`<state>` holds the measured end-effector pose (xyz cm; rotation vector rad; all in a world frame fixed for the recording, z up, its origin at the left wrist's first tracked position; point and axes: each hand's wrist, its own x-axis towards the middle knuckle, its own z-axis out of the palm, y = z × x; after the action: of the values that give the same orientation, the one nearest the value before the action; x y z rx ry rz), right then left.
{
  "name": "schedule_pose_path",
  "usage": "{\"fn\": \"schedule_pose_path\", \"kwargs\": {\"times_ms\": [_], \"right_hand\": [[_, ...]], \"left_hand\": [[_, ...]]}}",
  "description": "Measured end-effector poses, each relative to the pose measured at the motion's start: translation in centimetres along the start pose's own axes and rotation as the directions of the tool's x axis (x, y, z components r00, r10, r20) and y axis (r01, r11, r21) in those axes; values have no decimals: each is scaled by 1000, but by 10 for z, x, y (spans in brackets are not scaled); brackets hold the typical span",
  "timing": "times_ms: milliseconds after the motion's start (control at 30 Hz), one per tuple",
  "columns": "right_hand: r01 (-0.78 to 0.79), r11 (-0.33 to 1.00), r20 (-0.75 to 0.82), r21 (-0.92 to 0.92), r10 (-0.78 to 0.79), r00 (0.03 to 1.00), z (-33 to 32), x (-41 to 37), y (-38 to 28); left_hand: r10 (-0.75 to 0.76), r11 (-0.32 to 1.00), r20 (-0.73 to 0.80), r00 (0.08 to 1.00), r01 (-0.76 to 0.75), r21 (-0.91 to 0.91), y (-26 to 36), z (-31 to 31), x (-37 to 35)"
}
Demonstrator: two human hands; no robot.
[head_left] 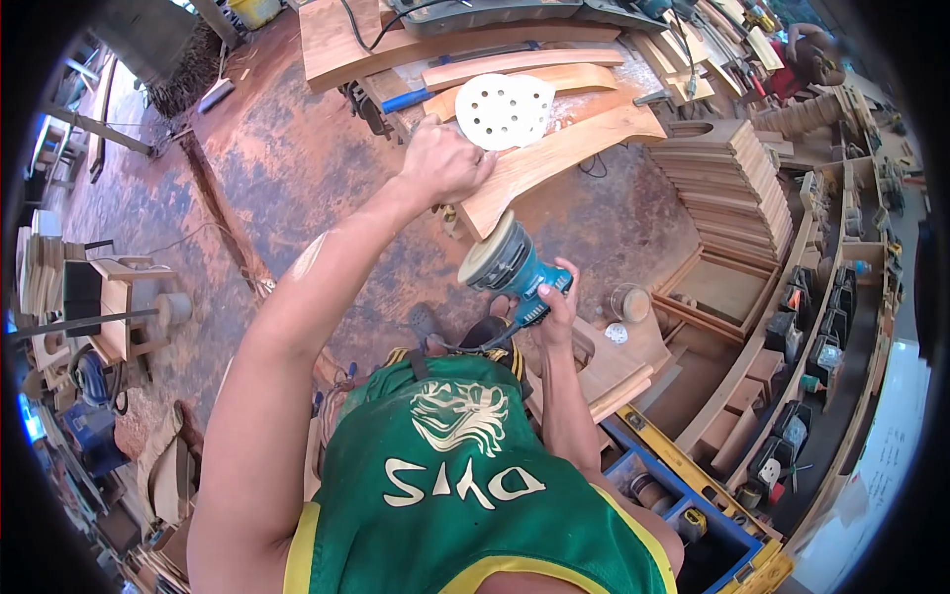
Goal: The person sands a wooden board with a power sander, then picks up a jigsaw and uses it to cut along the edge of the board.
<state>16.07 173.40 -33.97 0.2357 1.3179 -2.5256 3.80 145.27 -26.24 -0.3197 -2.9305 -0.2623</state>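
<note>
My left hand (447,166) is closed at the lower-left edge of a white sanding disc (505,111) with several holes. The disc overlaps the curved wooden pieces on the bench in this view. My right hand (561,299) grips a teal and black orbital sander (524,275) by its body, its round pad (489,251) tilted up toward the bench. Right above the pad is the near end of a curved wooden board (564,153). The sander's cord runs back toward my waist.
A blue-handled clamp (404,101) lies at the bench's left side. To the right stand stacked wooden frames (727,178), a jar (628,302) and another disc (617,334) on boards. Long tool shelves (782,337) line the right. A person (807,54) is at the far right.
</note>
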Motion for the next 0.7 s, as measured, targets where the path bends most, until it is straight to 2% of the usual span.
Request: {"fn": "schedule_pose_path", "kwargs": {"times_ms": [700], "right_hand": [[22,997,36,-80,-19,999,7,-5,-11]], "left_hand": [[-22,1000,3,1000,23,-12,1,-2,-1]]}}
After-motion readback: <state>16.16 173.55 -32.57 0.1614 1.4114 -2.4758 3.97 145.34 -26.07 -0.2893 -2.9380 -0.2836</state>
